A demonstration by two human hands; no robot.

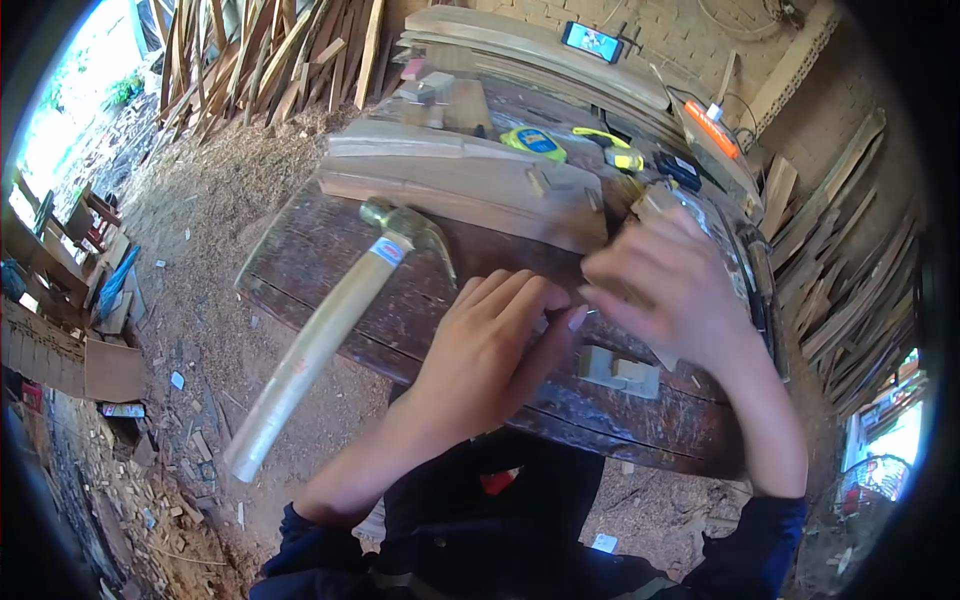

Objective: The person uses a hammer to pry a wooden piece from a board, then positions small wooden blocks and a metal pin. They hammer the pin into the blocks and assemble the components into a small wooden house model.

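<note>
My left hand (490, 345) is over the near part of the dark wooden bench, fingers curled and thumb against the index finger. Something tiny and shiny shows near the thumb tip, too small to name. To its right, my right hand (685, 285) is smeared by motion, with its thumb toward the left hand; whether it holds anything cannot be made out. A claw hammer (325, 335) lies left of my hands, its wooden handle sticking out past the bench edge. Below my hands sits a small pale block (620, 372). Shaped wooden boards (450, 185) lie just beyond.
On the worn bench (660, 430) are a yellow tape measure (534, 143) and a yellow-black tool (622, 155). A phone (592, 42) stands at the back, near an orange power strip (712, 130). Wood strips (260, 60) lean behind; shavings cover the floor (215, 250).
</note>
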